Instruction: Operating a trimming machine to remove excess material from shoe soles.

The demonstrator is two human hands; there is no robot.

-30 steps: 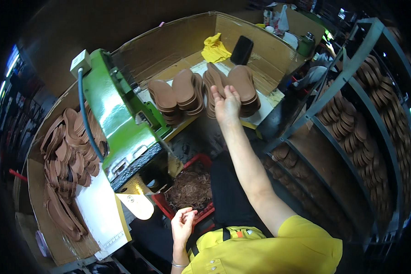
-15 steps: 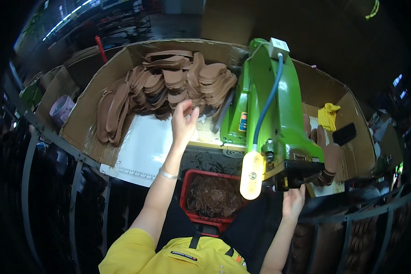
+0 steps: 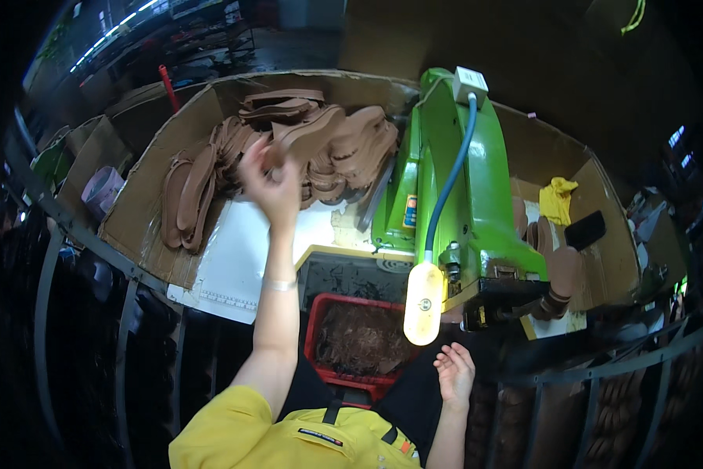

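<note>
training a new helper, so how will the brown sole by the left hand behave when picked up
The brown sole is probably light for its size, since it looks thin. It may bend rather than flop, as the soles at the left end curve smoothly. Neighbouring soles might slide, being heaped unevenly.

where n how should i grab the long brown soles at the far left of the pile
Probably by their near ends, coming from the person's own side with the left hand. These long, flat soles lie lengthwise toward the person; their near ends stick out beside the white board, while their far ends meet the heap.
</note>
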